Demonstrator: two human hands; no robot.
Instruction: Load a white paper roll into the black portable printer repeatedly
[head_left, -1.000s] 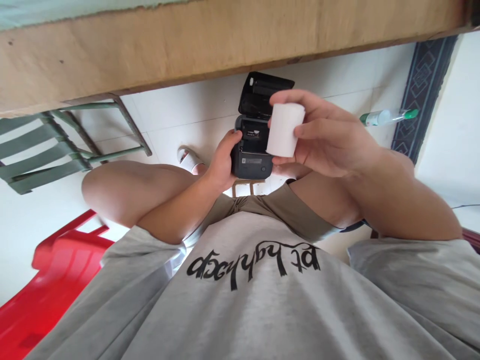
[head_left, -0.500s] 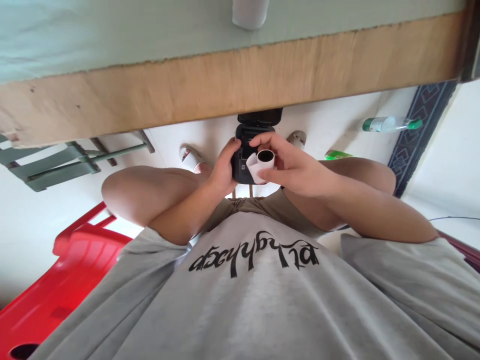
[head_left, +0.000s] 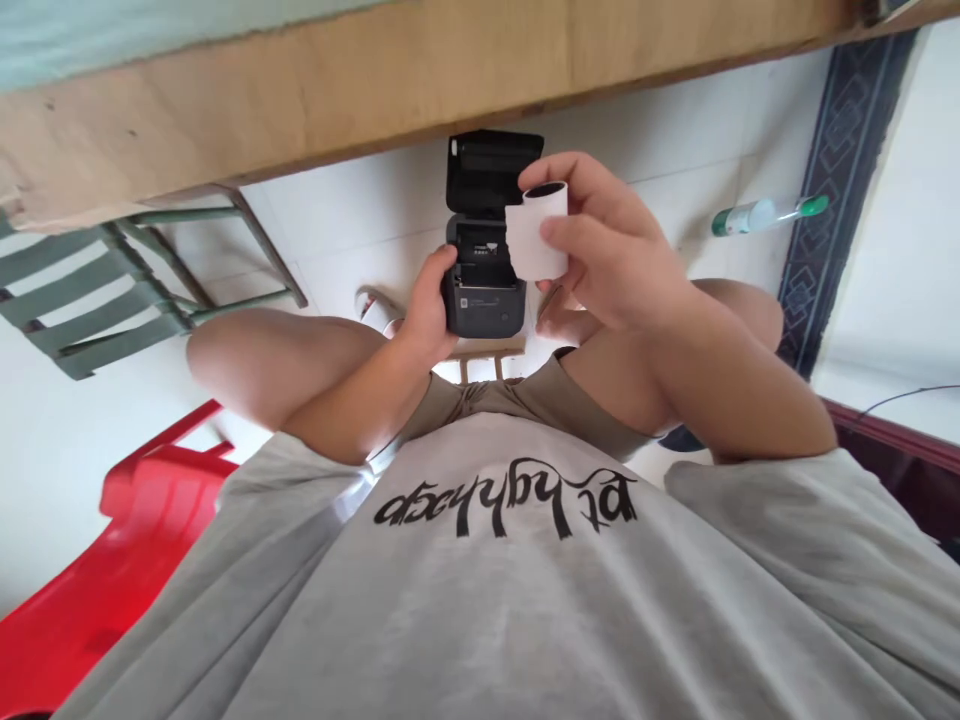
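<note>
A small black printer (head_left: pixel 484 290) with its lid (head_left: pixel 487 170) flipped open is gripped in my left hand (head_left: pixel 426 310) above my lap. My right hand (head_left: pixel 600 250) pinches a white paper roll (head_left: pixel 536 235) between thumb and fingers, just right of the printer's open bay and touching its edge. The roll's dark hollow core faces up. My bare knees and grey shirt fill the lower part of the view.
A wooden table edge (head_left: pixel 375 90) runs across the top. A green slatted chair (head_left: pixel 112 300) stands at left, a red plastic chair (head_left: pixel 112 570) at lower left. A green-capped bottle (head_left: pixel 765 212) lies on the white tiled floor at right. A white sandal (head_left: pixel 379 310) sits near my knee.
Both hands have lifted the printer and the roll up from my lap towards the table edge. The roll has come a little away from the open bay.
</note>
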